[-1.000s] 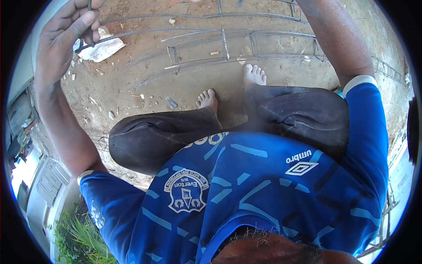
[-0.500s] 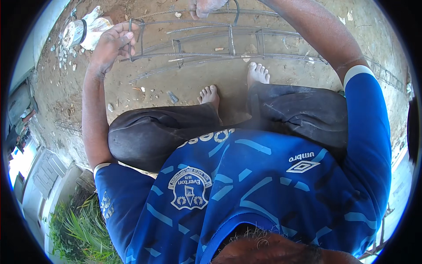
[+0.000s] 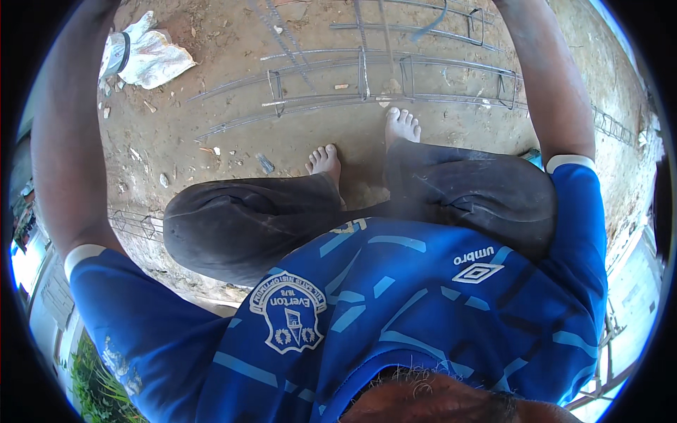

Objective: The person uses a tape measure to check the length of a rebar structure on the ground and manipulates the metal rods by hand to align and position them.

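Both my arms reach up and out past the top edge, the left arm (image 3: 70,141) at the far left and the right arm (image 3: 553,77) at the upper right. Neither hand shows, so what they hold is hidden. Between the arms, long thin steel rods (image 3: 465,58) lie across the ground beyond my feet. Wire stirrups (image 3: 364,74) stand along them, forming a narrow cage. Farther off, another stirrup (image 3: 481,27) sits on more rods. Some blurred rods (image 3: 360,28) run down from the top edge, over the far side of the cage.
My bare left foot (image 3: 325,162) and right foot (image 3: 403,125) rest on dusty ground just short of the rods. A white sack (image 3: 159,63) lies at the upper left with a banded pale container (image 3: 116,53). Other wire cages (image 3: 130,224) lie at the left and far right.
My left hand, earlier at the stirrup on the cage's left end, and my right hand, earlier at the top edge, have gone out of view. Blurred rods now slant at the top.
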{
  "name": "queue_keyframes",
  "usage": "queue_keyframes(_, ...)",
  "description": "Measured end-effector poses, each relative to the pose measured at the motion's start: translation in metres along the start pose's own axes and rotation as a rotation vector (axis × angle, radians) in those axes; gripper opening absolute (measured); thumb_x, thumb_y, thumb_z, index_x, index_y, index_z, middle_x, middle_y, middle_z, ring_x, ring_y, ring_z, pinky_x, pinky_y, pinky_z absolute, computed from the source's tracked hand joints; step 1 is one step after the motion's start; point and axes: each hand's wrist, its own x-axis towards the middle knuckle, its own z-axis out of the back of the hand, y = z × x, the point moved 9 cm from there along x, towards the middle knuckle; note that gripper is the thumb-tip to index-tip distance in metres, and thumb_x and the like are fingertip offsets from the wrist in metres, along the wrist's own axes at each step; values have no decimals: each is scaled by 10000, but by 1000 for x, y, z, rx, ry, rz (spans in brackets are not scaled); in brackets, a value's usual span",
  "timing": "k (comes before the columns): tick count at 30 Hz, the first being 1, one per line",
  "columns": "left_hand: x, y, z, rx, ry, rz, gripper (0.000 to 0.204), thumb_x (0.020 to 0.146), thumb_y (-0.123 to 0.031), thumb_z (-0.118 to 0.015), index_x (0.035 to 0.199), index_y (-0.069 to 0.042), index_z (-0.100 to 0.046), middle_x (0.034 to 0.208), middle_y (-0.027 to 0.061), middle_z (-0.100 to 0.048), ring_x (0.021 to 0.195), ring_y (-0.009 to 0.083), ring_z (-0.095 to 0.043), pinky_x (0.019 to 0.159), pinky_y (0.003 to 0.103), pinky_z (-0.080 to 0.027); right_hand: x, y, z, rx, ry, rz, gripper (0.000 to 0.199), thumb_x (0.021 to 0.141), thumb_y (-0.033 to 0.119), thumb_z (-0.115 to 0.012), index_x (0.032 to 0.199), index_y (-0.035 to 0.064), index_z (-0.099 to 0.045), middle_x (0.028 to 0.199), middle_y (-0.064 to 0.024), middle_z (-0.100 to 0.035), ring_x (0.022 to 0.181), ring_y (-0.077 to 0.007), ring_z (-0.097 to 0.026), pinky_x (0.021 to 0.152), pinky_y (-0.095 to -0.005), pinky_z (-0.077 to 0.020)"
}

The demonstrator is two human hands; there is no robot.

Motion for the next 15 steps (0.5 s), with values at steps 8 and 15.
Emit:
queue_keyframes(8, 46, -14, -39, 93, 21, -109, 437, 957, -255, -606, 1318, -13, -560, 1025, 106, -658, 946, 216, -643, 860, 337, -502, -65, -72, -13, 771, -200, 3, 577, 757, 214, -796, 1247, 3, -577, 1016, -60, -639, 850, -148, -591, 733, -273, -479)
queue_keyframes(15, 57, 16, -66, 307, -174, -206, 444, 955, -268, -609, 1310, -5, -564, 1088, 132, -659, 1004, 244, -637, 902, 354, -491, -144, -174, -55, 955, -399, -109, 496, 916, 340, -631, 1270, -1, -568, 1027, -162, -650, 955, -268, -654, 842, -357, -537)
